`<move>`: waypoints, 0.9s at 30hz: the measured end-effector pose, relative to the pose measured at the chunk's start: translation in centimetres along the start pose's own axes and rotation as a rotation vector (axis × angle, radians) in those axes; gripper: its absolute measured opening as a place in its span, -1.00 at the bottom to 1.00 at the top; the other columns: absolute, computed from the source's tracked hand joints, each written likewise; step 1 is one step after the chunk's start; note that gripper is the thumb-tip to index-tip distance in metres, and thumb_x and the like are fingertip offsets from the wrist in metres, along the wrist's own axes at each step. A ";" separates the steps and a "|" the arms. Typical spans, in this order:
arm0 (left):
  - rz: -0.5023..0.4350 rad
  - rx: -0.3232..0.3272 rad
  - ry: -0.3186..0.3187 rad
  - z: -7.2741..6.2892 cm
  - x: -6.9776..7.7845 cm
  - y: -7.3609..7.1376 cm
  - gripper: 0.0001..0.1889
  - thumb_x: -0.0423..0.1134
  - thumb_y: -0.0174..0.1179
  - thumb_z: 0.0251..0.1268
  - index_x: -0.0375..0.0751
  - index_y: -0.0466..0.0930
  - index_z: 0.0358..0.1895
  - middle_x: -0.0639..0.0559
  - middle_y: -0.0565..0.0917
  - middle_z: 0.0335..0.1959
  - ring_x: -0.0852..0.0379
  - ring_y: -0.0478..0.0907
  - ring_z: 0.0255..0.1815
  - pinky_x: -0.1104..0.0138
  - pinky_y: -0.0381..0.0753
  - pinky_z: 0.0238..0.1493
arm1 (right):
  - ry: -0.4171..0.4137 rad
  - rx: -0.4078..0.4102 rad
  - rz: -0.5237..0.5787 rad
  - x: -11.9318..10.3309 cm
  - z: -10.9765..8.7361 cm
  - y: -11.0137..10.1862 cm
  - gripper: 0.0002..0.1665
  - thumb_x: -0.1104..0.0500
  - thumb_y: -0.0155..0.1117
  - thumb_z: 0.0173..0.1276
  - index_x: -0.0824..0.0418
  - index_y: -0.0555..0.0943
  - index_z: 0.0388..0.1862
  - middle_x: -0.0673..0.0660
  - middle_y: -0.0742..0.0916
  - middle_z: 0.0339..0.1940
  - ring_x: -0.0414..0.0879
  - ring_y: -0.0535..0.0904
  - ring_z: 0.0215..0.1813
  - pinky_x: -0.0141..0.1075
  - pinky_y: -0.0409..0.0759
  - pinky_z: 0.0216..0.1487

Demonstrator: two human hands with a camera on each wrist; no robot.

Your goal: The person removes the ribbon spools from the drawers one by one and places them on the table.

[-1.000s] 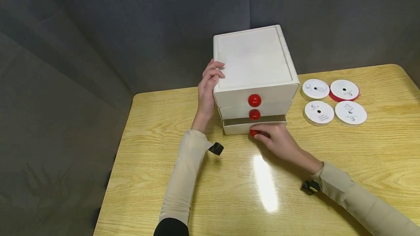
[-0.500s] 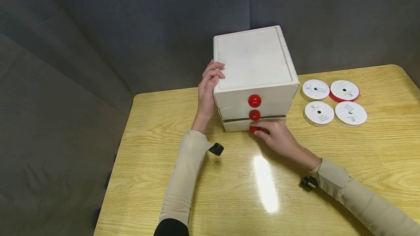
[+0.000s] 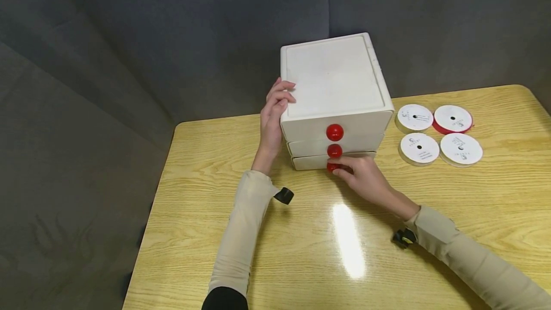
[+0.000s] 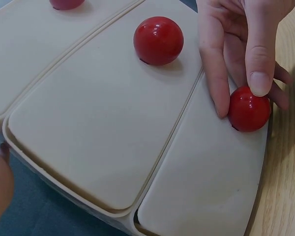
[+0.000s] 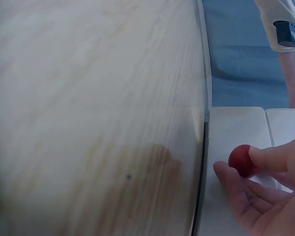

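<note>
A white drawer cabinet (image 3: 333, 78) with three drawers stands on the table, each drawer bearing a round red knob. My right hand (image 3: 366, 178) pinches the lowest knob (image 4: 248, 109) between thumb and fingers, as the right wrist view also shows. The bottom drawer (image 3: 311, 163) sits nearly flush with the drawers above it. Against the cabinet's left side lies my left hand (image 3: 274, 118), its fingertips resting over the top edge. Above the pinched knob are the middle knob (image 3: 334, 150) and the top knob (image 3: 335, 132).
Several white ribbon spools lie flat to the right of the cabinet, among them a red-edged spool (image 3: 453, 118) and a pale one (image 3: 419, 148). The wooden table (image 3: 206, 204) ends at the left, and a dark cloth (image 3: 193, 37) hangs behind.
The bottom drawer has slid inward, and the dark gap above its front has closed to a thin line. My right hand moved with the knob; the left stayed in place.
</note>
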State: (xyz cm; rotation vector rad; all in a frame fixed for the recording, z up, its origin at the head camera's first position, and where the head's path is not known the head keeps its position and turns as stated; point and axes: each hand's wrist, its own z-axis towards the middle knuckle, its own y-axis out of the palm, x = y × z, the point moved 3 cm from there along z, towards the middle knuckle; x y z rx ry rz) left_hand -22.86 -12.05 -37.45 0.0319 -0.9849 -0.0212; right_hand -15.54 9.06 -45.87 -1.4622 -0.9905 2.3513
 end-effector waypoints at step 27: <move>0.110 -0.049 0.002 -0.1 0.3 -0.8 -0.61 -0.22 -0.14 0.57 -0.47 0.57 0.07 -0.22 0.44 0.46 0.04 0.12 0.62 0.22 0.04 0.62 | 0.008 -0.216 -0.019 -0.1 0.2 -1.5 -0.56 0.26 0.36 0.44 0.33 0.63 0.26 0.22 0.77 0.02 -0.03 0.66 -0.17 -0.09 0.70 -0.12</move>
